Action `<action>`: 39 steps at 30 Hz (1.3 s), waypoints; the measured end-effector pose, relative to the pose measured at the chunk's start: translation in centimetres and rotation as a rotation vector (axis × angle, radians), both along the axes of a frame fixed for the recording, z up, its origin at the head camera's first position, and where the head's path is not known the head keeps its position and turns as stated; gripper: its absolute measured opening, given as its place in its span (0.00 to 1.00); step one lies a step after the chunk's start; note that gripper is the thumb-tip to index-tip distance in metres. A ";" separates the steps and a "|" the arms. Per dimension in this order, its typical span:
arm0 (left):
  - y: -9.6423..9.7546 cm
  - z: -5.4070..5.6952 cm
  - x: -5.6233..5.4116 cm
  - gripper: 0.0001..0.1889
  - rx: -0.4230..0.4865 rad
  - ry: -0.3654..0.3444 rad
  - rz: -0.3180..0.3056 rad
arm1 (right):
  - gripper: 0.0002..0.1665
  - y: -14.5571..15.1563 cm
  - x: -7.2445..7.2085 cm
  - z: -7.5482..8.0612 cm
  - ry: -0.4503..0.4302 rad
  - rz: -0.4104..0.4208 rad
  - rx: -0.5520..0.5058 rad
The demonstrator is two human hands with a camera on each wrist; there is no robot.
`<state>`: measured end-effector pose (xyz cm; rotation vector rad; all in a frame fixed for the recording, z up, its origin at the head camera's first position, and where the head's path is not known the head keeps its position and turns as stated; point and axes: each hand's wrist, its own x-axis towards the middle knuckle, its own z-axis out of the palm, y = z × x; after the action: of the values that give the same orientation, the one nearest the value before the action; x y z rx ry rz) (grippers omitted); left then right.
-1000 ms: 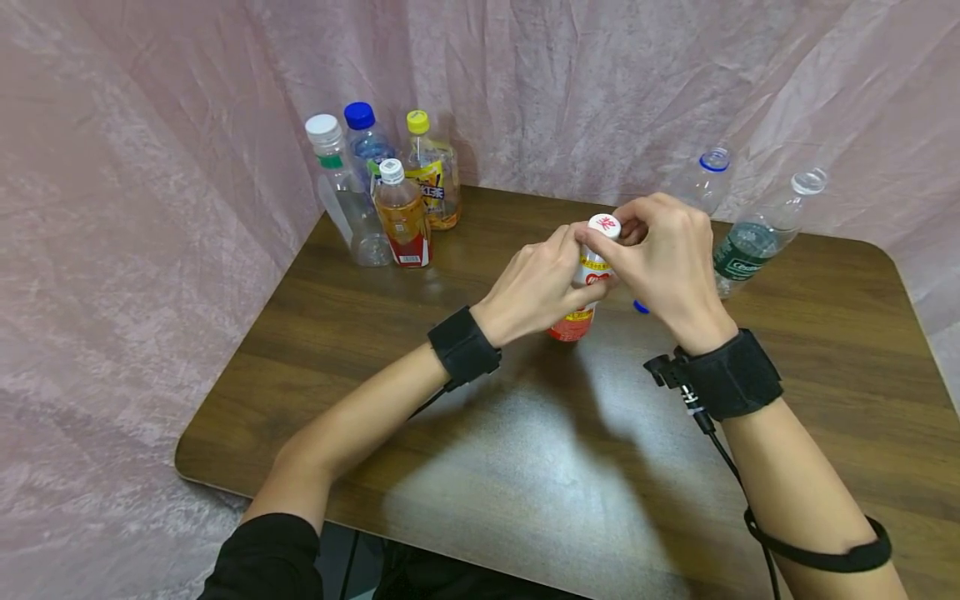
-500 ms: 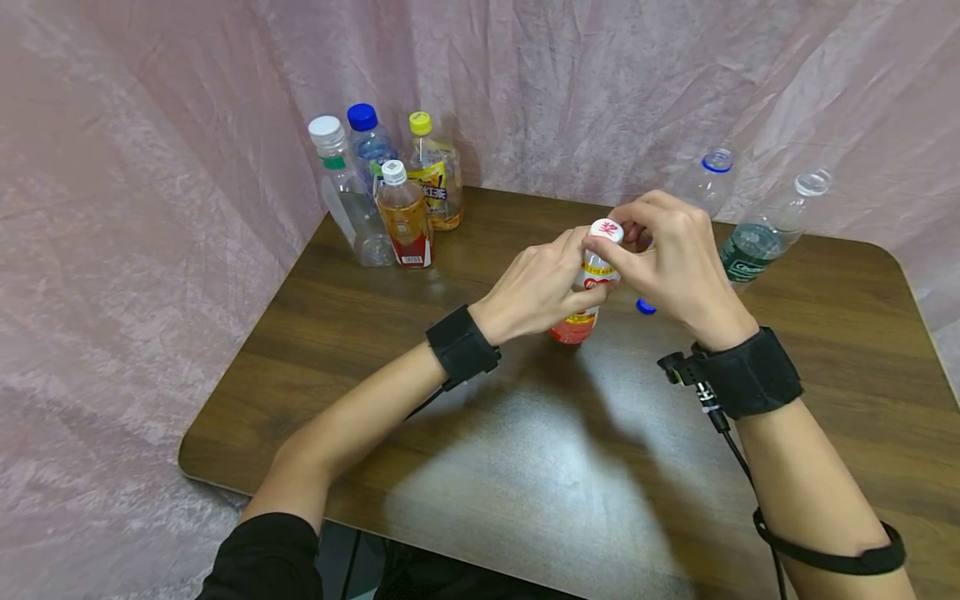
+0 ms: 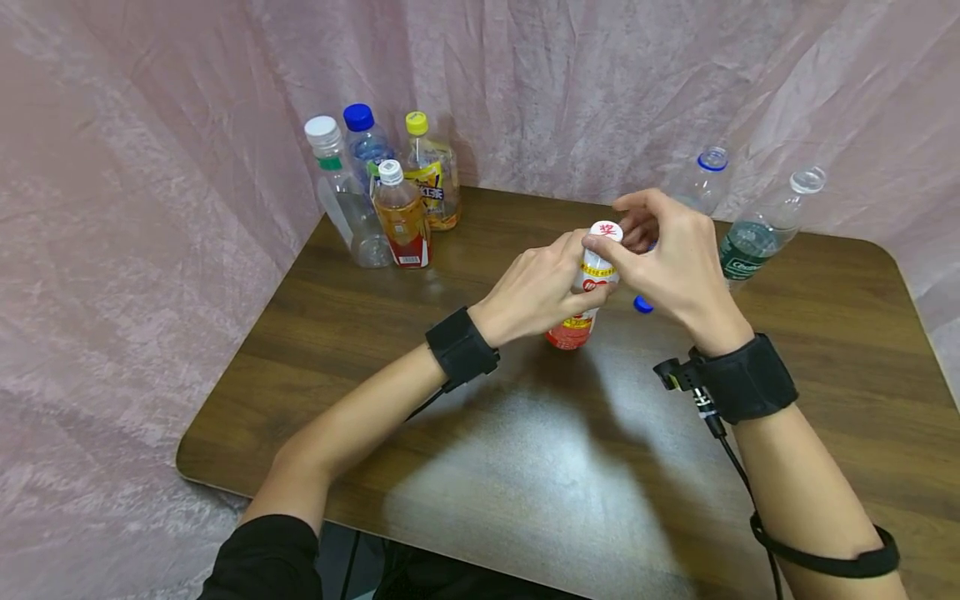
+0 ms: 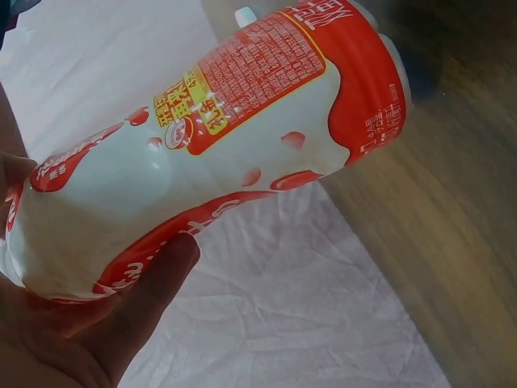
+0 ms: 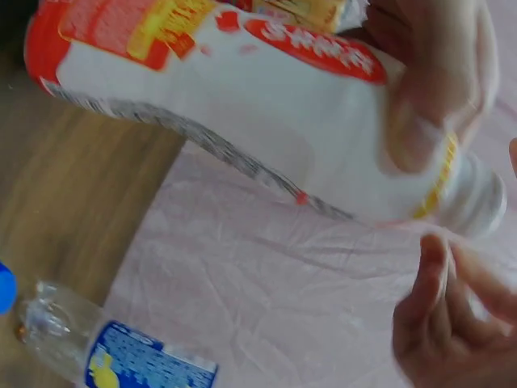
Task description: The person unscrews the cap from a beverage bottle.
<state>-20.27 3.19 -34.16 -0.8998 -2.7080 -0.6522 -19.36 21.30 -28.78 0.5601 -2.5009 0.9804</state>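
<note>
In the head view, a white-and-red drink bottle point(image 3: 572, 332) with a white cap point(image 3: 606, 231) leans slightly, its base at the table. My left hand point(image 3: 536, 287) grips the bottle's upper body, and the left wrist view shows the thumb point(image 4: 166, 271) across its label. My right hand point(image 3: 675, 262) is up at the cap, thumb overlapping its near edge in the head view. The right wrist view has its curled fingers point(image 5: 432, 279) a little apart from the cap, holding nothing visible.
At the table's back left stand several capped bottles, among them an amber one point(image 3: 402, 221) and a yellow-capped one point(image 3: 442, 183). Two uncapped bottles, one with a green label point(image 3: 746, 250), stand behind my right hand. A blue cap point(image 3: 642, 305) lies near them. A pink curtain point(image 3: 555, 100) hangs behind.
The right forefinger has lifted off the cap, while the thumb stays by it. The bottle tilts slightly more, and the left hand keeps its grip.
</note>
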 end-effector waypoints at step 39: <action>-0.6 -0.1 -0.2 0.29 0.069 0.050 -0.024 | 0.24 -0.9 0.7 0.5 -0.009 0.013 -0.025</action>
<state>-20.48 2.55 -34.29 -0.9207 -2.6176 -0.7141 -18.66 20.43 -28.31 0.5668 -2.4922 1.0192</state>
